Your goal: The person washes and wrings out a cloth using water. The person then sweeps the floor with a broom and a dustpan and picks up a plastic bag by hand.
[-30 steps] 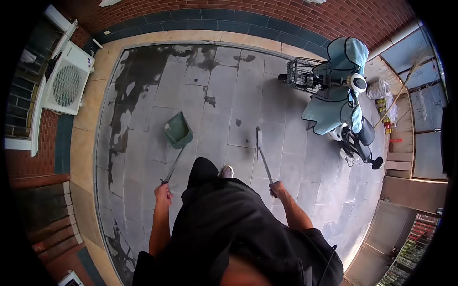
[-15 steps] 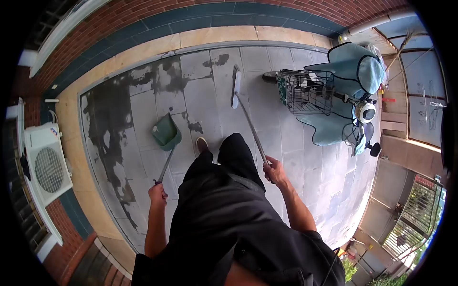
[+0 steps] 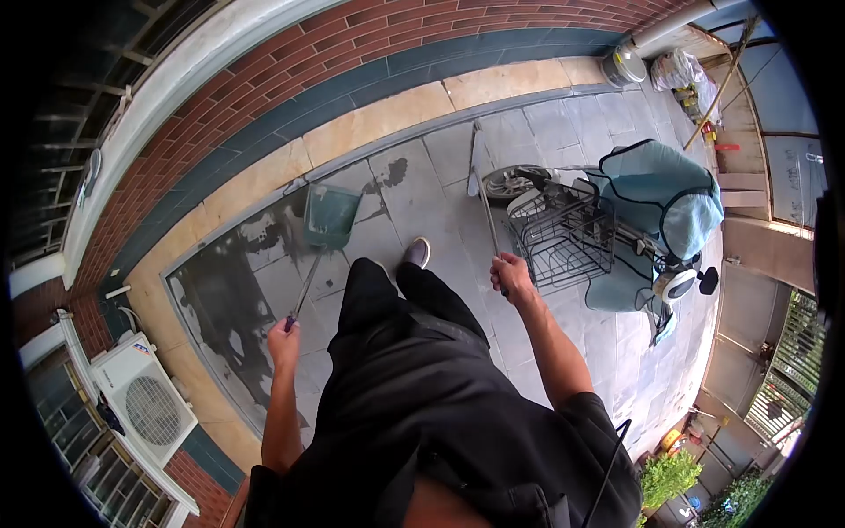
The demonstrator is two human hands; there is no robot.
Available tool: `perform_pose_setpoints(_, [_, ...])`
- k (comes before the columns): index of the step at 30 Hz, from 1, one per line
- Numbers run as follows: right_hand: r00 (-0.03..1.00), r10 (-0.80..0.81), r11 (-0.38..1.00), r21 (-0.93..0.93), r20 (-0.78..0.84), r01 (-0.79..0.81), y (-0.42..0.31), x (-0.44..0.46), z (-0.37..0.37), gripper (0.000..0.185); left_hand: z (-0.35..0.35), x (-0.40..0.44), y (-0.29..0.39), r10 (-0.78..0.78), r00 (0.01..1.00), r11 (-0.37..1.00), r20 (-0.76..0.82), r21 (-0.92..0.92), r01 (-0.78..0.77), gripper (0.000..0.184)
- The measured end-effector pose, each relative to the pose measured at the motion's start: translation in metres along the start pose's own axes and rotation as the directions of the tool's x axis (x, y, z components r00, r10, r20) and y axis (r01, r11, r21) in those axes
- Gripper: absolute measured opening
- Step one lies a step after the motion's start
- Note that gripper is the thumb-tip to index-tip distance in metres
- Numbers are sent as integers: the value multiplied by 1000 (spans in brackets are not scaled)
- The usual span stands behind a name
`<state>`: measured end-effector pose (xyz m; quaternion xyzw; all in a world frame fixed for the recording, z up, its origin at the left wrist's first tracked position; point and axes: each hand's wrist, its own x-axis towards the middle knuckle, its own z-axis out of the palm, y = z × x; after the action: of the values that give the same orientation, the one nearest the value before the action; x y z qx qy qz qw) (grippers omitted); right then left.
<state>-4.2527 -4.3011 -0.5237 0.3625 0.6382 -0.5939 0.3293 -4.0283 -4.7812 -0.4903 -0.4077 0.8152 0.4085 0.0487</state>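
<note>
Dustpan (image 3: 331, 216), contents indistinct, is in left fingers (image 3: 281, 333)

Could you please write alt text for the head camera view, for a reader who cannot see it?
A person in black on grey paving holds a dustpan by its handle in the left hand and a long-handled tool in the right hand. A scooter with a pale blue cover stands at right; dark patches mark the paving at left.
</note>
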Motion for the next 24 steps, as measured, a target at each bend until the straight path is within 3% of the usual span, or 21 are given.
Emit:
perform_pose_setpoints(2, [996,87,995,55,6,-87,-38,28,3,42,1,41,63,-44,998,977,37,209,36,20])
perform_pose_setpoints(6, [989,83,975,213,-119,-57,-91,56,4,18,22,113,142,86,991,942,101,315,-113,22])
perform_pose_setpoints(8, [989,62,966,257,-137,-25,-99,80,5,10,28,146,191,-11,989,937,149,347,-41,22])
perform_pose_setpoints(12, [978,18,981,194,-210,24,-143,106,16,5,52,233,179,149,963,943,224,260,-207,22])
perform_pose_setpoints(15, [968,-10,978,201,-251,63,-170,146,11,4,61,265,201,94,961,963,259,223,-154,22])
perform_pose_setpoints(17, [945,-62,961,237,-320,143,-197,173,7,8,66,287,220,-75,937,979,342,205,3,21])
perform_pose_setpoints(20, [898,-56,970,190,-436,153,-233,231,-13,10,78,294,254,-97,932,978,349,209,24,19])
perform_pose_setpoints(22, [859,-72,974,149,-507,170,-272,268,-30,9,87,311,253,-63,937,976,342,218,-14,18])
perform_pose_setpoints(24, [805,-25,997,46,-593,65,-317,305,-55,11,94,302,298,79,924,942,374,275,-192,17])
